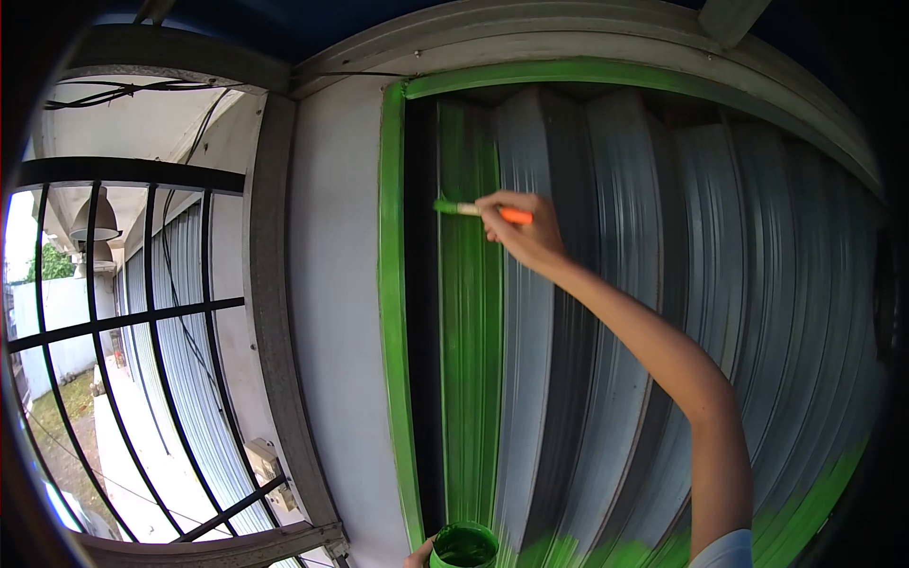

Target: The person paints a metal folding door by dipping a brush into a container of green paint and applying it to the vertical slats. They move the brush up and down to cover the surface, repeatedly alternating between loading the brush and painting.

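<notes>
My right hand [530, 232] grips a paintbrush [466, 209] with an orange-ended handle. Its green bristles point left and touch or nearly touch the left edge of a corrugated metal panel [471, 360]. Wet-looking green paint covers most of this panel strip, thinner and darker near the top. At the bottom edge of the view, my left hand [418, 557] is wrapped around the side of an open paint can [464, 526] with green paint inside. Only part of the left hand shows; the can's lower part is cut off.
A green-painted frame [396, 312] borders the panel on the left and top. Unpainted grey folds [615, 237] run to the right, with green patches along their bottom [819, 511]. Black window bars [151, 312] and a white wall strip [341, 284] stand at left.
</notes>
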Available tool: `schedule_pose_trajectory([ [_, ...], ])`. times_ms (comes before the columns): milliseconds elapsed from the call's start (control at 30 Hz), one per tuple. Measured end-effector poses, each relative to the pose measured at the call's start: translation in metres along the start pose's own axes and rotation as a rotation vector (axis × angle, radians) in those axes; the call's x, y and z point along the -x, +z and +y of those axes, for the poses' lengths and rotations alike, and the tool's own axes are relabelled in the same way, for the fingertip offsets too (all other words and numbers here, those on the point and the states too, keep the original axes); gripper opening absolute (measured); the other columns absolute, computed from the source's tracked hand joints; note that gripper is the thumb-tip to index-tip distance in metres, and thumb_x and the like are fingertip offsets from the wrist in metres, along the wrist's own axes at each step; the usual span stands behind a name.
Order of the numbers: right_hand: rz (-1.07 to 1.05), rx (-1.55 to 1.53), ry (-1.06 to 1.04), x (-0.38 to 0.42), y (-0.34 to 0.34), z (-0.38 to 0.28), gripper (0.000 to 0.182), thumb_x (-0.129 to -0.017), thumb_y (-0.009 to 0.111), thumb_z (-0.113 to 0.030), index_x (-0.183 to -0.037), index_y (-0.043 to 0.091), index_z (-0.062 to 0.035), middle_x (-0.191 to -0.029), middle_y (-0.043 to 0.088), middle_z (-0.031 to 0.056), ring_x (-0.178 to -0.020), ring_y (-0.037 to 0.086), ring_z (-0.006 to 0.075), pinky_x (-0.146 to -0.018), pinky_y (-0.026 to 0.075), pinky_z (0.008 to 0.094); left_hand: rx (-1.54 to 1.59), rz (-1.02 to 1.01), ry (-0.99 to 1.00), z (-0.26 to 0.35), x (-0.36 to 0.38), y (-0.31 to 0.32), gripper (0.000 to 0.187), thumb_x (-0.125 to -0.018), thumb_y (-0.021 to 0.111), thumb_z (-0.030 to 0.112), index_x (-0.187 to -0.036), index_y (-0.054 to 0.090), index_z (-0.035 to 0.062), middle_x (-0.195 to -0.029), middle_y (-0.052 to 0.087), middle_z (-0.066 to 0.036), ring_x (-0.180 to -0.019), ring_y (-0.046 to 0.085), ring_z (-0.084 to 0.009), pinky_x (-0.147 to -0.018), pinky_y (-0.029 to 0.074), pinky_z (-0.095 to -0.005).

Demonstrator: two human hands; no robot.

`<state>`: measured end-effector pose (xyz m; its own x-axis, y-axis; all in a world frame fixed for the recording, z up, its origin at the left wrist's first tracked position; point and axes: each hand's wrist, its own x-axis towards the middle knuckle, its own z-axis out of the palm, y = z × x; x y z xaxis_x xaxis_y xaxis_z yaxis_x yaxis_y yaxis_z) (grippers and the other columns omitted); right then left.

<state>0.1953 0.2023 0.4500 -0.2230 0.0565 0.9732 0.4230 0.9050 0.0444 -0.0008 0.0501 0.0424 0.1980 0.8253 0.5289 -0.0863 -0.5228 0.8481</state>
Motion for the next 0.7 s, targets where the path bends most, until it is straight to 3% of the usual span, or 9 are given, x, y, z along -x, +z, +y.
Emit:
schedule_pose_trajectory([
  [100, -0.059, 0.001, 0.01, 0.018, -0.009, -0.014, 0.018, -0.086, 0.061, -0.016, -0.084, 0.071, -0.0024, -0.059, 0.065, 0.0065, -0.051, 0.065, 0.0132, -0.048, 0.049, 0.0214, -0.023, 0.001, 0.019, -0.004, 0.001, -0.001, 0.085, -0.05, 0.092, 0.036, -0.117, 0.056, -0.0028, -0.107, 0.065, -0.014, -0.099, 0.063, -0.0221, -0.088, 0.051, -0.0361],
  [200, -0.144, 0.013, 0.148, 0.007, -0.014, -0.019, 0.022, -0.085, 0.059, -0.018, -0.08, 0.07, 0.0001, -0.057, 0.064, 0.0069, -0.049, 0.064, 0.0124, -0.048, 0.05, 0.0222, -0.035, 0.008, 0.01, 0.001, 0.004, -0.002, 0.086, -0.05, 0.092, 0.035, -0.118, 0.055, -0.0028, -0.108, 0.064, -0.014, -0.1, 0.062, -0.0221, -0.089, 0.05, -0.0359],
  [367, -0.147, 0.047, 0.183, -0.068, -0.017, -0.017, 0.035, -0.081, 0.058, -0.028, -0.066, 0.065, 0.003, -0.053, 0.063, 0.0104, -0.046, 0.062, 0.0136, -0.051, 0.052, 0.0249, -0.035, 0.012, 0.003, 0.0, 0.005, -0.005, 0.088, -0.05, 0.092, 0.033, -0.121, 0.053, -0.0027, -0.11, 0.064, -0.014, -0.101, 0.062, -0.0222, -0.089, 0.05, -0.0357],
  [467, -0.025, 0.098, 0.166, -0.114, -0.015, -0.022, 0.036, -0.078, 0.059, -0.03, -0.063, 0.064, 0.0021, -0.052, 0.063, 0.0109, -0.045, 0.062, 0.0147, -0.052, 0.053, 0.0255, -0.047, 0.01, -0.001, -0.003, 0.007, -0.009, 0.088, -0.05, 0.092, 0.032, -0.121, 0.053, -0.0028, -0.11, 0.064, -0.014, -0.101, 0.062, -0.022, -0.089, 0.05, -0.0355],
  [700, 0.183, 0.218, 0.055, -0.157, -0.017, -0.032, 0.027, -0.082, 0.062, -0.026, -0.081, 0.069, -0.0006, -0.061, 0.067, 0.0075, -0.056, 0.066, 0.0132, -0.058, 0.054, 0.026, 0.02, 0.036, -0.059, -0.003, 0.018, -0.017, 0.085, -0.051, 0.092, 0.033, -0.119, 0.055, -0.0021, -0.107, 0.065, -0.013, -0.1, 0.062, -0.0202, -0.088, 0.05, -0.0351],
])
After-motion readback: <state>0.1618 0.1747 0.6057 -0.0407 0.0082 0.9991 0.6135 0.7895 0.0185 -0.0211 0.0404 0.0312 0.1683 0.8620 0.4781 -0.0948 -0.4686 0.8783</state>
